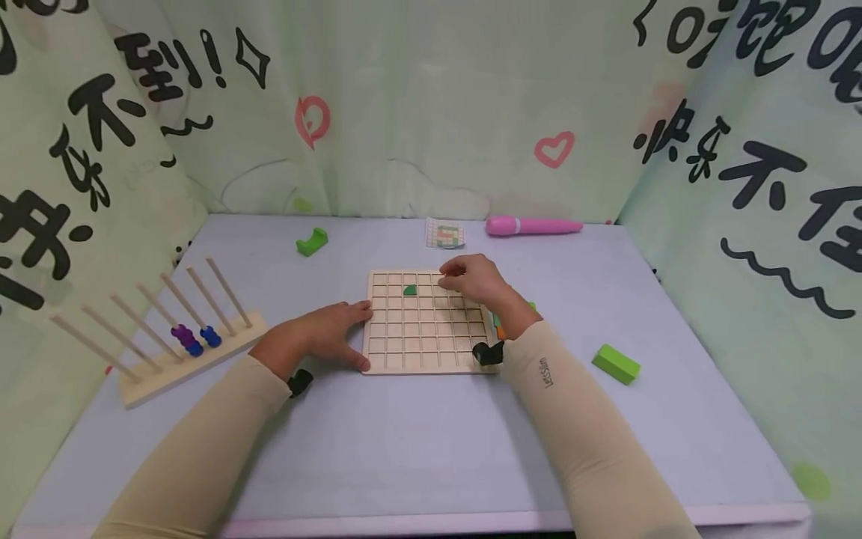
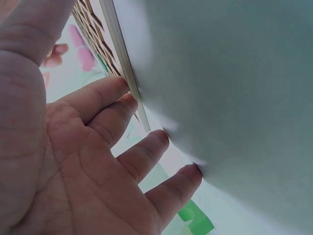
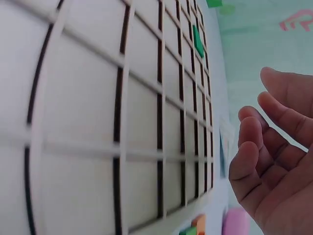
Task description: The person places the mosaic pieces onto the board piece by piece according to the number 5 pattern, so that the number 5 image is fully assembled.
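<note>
Resting flat against the grid board's (image 1: 424,329) left edge, left hand (image 1: 323,333) lies open; right hand (image 1: 474,281) hovers above it, fingers loosely curled, empty.

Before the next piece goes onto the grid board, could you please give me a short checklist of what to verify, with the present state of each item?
1. Board steadied: ok; the left hand rests at its left edge, fingers straight.
2. Right hand free: ok; it hovers over the board's far right cells, fingers loosely curled, holding nothing in the right wrist view.
3. Cells free: ok; only one green piece sits in the grid.
4. Spare pieces near: ok; a green block lies right of the board, others beside its right edge.
5. Pattern card readable: cannot tell; too small.
</note>
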`<act>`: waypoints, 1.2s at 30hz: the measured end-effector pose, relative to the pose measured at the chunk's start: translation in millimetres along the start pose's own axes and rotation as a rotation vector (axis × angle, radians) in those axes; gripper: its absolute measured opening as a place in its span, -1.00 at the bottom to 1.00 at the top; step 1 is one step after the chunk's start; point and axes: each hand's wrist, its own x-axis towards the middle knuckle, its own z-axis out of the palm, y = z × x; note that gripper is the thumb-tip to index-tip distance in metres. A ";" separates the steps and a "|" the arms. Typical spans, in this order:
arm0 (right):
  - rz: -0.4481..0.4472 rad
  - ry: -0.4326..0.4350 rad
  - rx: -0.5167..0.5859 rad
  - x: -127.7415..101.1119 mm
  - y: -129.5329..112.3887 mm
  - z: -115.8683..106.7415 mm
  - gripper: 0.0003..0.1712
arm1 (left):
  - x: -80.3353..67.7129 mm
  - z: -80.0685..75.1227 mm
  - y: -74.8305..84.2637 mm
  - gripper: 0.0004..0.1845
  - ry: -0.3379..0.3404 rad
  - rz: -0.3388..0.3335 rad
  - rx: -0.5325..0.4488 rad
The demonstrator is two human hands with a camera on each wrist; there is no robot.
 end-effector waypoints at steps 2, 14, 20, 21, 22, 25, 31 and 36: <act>0.041 0.005 0.007 -2.5 8.3 -5.4 -0.57 | 0.2 0.9 -0.4 0.15 0.000 -0.001 -0.001; 0.219 0.069 0.048 -14.1 46.8 -39.0 -0.54 | -1.2 0.3 -0.2 0.15 0.008 0.006 0.005; 0.281 0.102 -0.100 -14.1 67.1 -44.1 -0.53 | 1.3 1.8 0.8 0.16 0.010 -0.006 -0.003; 0.287 0.104 -0.116 -13.7 69.6 -43.6 -0.53 | 1.2 1.8 0.8 0.16 0.010 -0.007 -0.003; 0.289 0.105 -0.134 -13.4 71.8 -43.0 -0.51 | 1.3 2.0 0.6 0.16 0.009 -0.008 -0.004; 0.316 0.108 -0.144 -12.5 76.1 -41.0 -0.50 | 1.6 2.6 0.2 0.16 0.010 -0.004 -0.008; 0.355 0.125 -0.152 -11.1 77.2 -37.6 -0.50 | 1.6 3.6 -0.2 0.15 0.013 0.000 -0.014; 0.369 0.146 -0.186 -8.7 74.8 -34.2 -0.53 | -1.1 2.0 -0.9 0.14 0.019 0.014 -0.019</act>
